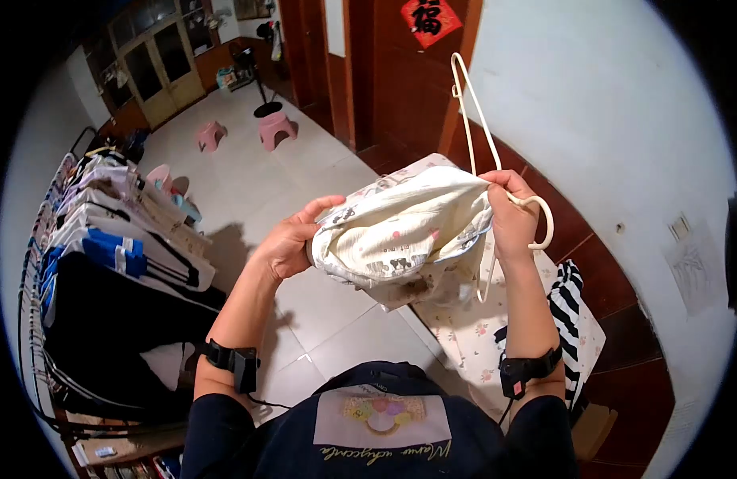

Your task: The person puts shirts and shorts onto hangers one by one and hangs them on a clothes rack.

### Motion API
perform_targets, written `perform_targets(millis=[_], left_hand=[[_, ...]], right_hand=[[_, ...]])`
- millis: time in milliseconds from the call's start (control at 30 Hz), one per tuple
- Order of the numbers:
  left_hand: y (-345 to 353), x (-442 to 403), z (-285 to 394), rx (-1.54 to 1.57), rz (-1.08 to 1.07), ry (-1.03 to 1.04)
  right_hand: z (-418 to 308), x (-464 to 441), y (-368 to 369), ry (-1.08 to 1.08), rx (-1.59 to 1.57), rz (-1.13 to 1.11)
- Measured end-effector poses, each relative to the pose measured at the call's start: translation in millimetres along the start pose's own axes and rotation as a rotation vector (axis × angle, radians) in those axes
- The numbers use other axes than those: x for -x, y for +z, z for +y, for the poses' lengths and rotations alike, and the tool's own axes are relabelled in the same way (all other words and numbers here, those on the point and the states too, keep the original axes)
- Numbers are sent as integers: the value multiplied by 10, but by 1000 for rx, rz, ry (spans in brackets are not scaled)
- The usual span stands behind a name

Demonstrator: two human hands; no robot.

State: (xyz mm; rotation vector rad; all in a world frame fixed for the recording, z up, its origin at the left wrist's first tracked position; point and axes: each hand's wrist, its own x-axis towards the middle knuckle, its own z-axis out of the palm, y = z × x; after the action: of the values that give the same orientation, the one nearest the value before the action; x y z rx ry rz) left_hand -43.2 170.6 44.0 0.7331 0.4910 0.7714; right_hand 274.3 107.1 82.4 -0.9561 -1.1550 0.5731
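A cream garment (400, 231) with small prints and a bluish edge is stretched between my two hands, its opening facing up. My left hand (293, 239) grips the garment's left end, the thumb and fingers at its edge. At the right end, my right hand (512, 211) pinches the cloth and also holds a cream plastic hanger (544, 227). The hanger's hook curves out to the right of that hand, and its long frame runs up and down behind it. The garment hangs above a table with a floral cover (456, 323).
A rack of hung clothes (105, 263) stands on the left. Black-and-white striped cloth (566, 319) lies on the table's right side. Two pink stools (276, 130) and a fan base (267, 109) are on the tiled floor further back. A white wall (600, 120) rises at the right.
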Motion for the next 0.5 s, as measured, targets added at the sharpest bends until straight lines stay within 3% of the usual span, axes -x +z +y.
perform_targets(millis=[200,267,333,367,433,500], left_hand=[[-699,660,316,-182,-37,40],[-905,911,369,-606,-1,195],[-978,1113,432,-1094,180,215],[-1084,1200,479,-1089,201,210],[-1324,1324,568,-1685,529,346],[-1562,1526,612,-1671,712,499]], right_hand=[[43,140,987,-4,-11,-105],[63,188,1319,10,-16,-139],[104,227,1599,-17,1,-170],[106,271,1750,3,-13,-186],[131,363,2025,52,-13,-248],[121,468,2300,129,28,-338]])
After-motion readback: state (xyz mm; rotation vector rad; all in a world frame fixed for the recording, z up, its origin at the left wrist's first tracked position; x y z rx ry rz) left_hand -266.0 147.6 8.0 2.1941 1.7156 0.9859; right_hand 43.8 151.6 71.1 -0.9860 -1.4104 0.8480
